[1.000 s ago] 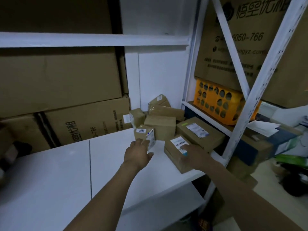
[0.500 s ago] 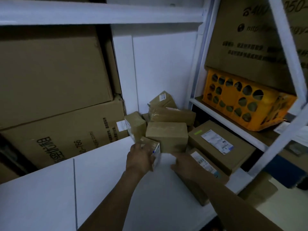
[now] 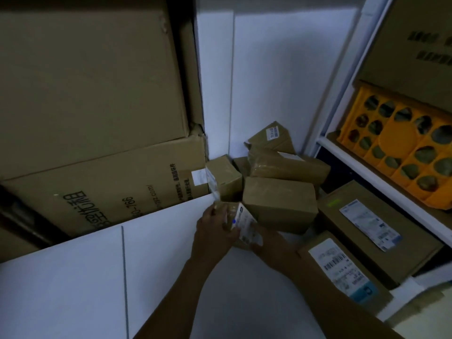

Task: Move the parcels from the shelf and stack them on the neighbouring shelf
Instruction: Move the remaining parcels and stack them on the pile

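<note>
A small brown parcel with a white and blue label (image 3: pixel 242 222) sits at the front of a pile of cardboard parcels (image 3: pixel 278 204) in the right back corner of the white shelf (image 3: pixel 85 277). My left hand (image 3: pixel 215 231) grips its left side, thumb over the top. My right hand (image 3: pixel 271 245) holds its right and lower side; those fingers are mostly hidden under the parcel. Two flat labelled parcels (image 3: pixel 374 231) lie to the right of my right forearm.
Big cardboard boxes (image 3: pixel 93 99) fill the shelf's left back. A white upright (image 3: pixel 342 77) divides off the neighbouring shelf on the right, where an orange perforated crate (image 3: pixel 401 152) stands under a large carton. The white wall is behind the pile.
My right hand left the flat labelled parcel and came over to the small parcel. Both hands now hold it. The view has moved closer and lower into the shelf.
</note>
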